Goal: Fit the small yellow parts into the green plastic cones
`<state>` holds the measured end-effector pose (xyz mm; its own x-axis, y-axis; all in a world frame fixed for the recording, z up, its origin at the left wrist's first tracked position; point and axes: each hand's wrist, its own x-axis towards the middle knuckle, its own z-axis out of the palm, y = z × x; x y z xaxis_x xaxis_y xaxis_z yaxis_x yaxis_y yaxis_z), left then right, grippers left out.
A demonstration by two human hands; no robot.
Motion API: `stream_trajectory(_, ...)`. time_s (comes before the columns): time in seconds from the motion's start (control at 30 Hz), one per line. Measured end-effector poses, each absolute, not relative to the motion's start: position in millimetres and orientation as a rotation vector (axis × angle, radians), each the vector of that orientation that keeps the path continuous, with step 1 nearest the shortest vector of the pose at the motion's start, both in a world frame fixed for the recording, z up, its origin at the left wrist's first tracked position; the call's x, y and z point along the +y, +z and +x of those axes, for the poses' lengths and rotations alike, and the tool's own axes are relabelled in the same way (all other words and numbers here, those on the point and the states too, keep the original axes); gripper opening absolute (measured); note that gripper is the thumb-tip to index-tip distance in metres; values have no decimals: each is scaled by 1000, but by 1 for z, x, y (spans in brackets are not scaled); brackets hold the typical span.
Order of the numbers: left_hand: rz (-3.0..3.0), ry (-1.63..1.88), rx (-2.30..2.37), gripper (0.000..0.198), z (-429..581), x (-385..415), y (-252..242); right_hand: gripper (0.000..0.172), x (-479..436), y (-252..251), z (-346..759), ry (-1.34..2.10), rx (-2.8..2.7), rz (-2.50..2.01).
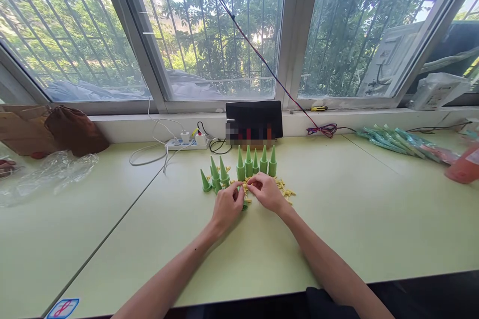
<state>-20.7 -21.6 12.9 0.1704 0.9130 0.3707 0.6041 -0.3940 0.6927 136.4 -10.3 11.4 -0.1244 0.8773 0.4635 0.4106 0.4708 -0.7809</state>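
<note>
Near the middle of the table, my left hand and my right hand almost meet at the fingertips. Both are closed in a pinch around a small yellow piece; its exact shape is too small to tell. More small yellow pieces lie scattered beside and behind my right hand. Just beyond the hands stands a row of green pointed cones on cylindrical bases. Another group of green cones is at the left, partly hidden by my left hand. A low green part shows beneath the hands.
A dark tablet leans at the window wall behind the cones. A power strip with cables lies to its left. Clear plastic bags and a brown pouch are far left; green-blue packets and a red container lie right.
</note>
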Motion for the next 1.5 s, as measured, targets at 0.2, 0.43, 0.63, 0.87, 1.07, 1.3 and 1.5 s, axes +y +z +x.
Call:
stream_trajectory(0.2,2058,1116,1426,32,-21,-21,12,11,-10,11,136,638,-1701,-1117)
stream_trajectory(0.43,2083,1112,1415,31,-21,-20,10,13,-10,11,135,643,-1685,-1126)
stream_trajectory(0.63,2104,1113,1400,30,-21,-20,10,12,-11,13,134,735,-1657,-1090)
stream_trajectory(0.87,2143,1138,1361,31,-21,-20,7,14,-12,12,134,754,-1637,-1103)
stream_trajectory(1.07,2146,1148,1354,26,-21,-19,5,14,-13,13,133,786,-1649,-1103)
stream_trajectory(1.3,2162,1108,1343,24,-21,-20,8,13,-14,14,133,778,-1660,-1093)
stream_trajectory(1.5,2188,1024,1368,28,-21,-21,10,12,-13,13,134,670,-1629,-1133)
